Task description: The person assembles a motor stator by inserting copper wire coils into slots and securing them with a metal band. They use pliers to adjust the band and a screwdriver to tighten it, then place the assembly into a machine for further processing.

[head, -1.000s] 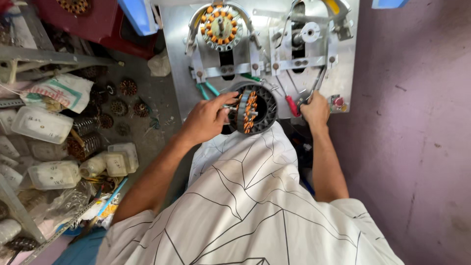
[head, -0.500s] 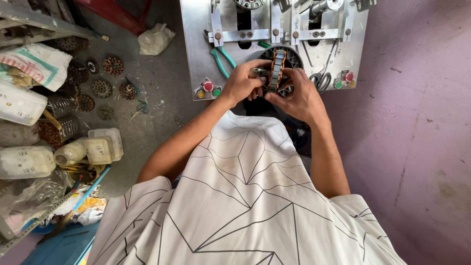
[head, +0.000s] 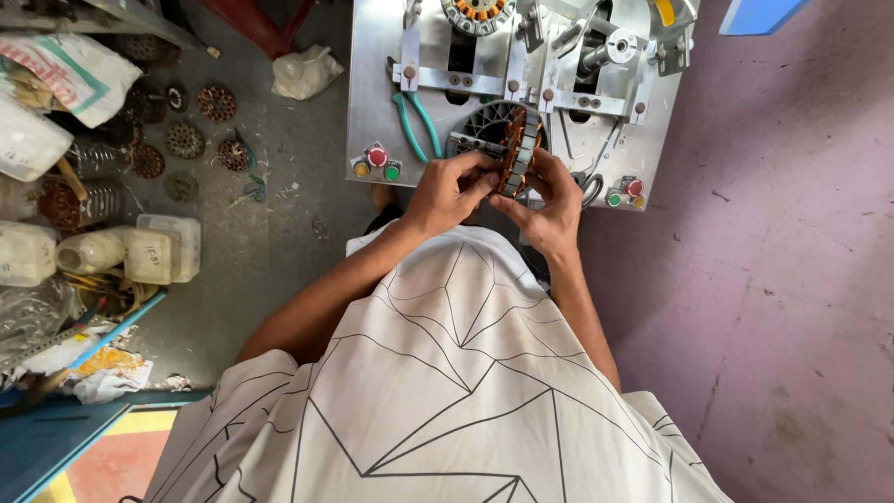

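Upper centre of the frame: both hands — left hand (head: 445, 191), right hand (head: 551, 203) — pinch a round copper-wound stator ring (head: 518, 151) edge-on between them, against the grey metal winding machine (head: 372, 84).

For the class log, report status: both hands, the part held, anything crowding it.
Left hand and right hand both grip the wound stator ring, held on edge. Green-handled pliers lie apart, left. Metal fixture plate close behind.

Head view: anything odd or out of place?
Yes: loose wound stators lie scattered on the floor left of the machine, beside a crumpled white bag. Both hands hold the stator edge-on; no visible damage.
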